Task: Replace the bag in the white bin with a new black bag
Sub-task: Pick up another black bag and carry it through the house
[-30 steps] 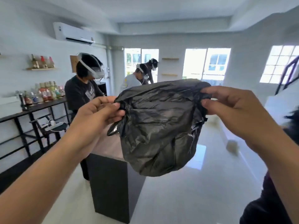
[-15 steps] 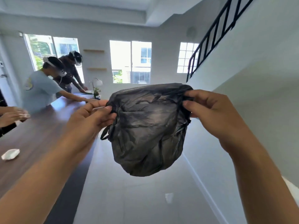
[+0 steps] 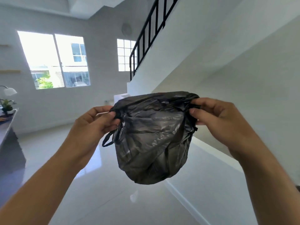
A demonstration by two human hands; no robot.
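A crumpled black plastic bag (image 3: pixel 152 140) hangs in the air in front of me, bulging at the bottom. My left hand (image 3: pixel 92 125) pinches its top left edge, where a thin drawstring loop dangles. My right hand (image 3: pixel 217 120) pinches the top right edge. The bag's mouth is stretched between both hands. The white bin is not in view.
A glossy white tiled floor (image 3: pixel 113 192) spreads ahead. A white staircase wall (image 3: pixel 227 78) with a black railing (image 3: pixel 146 38) rises on the right. A dark table end (image 3: pixel 8 140) with a plant and lamp sits at the left. Windows line the far wall.
My view has swung to the right, from the table and people to the staircase. Both hands keep the same hold on the bag, which now sits lower in view.
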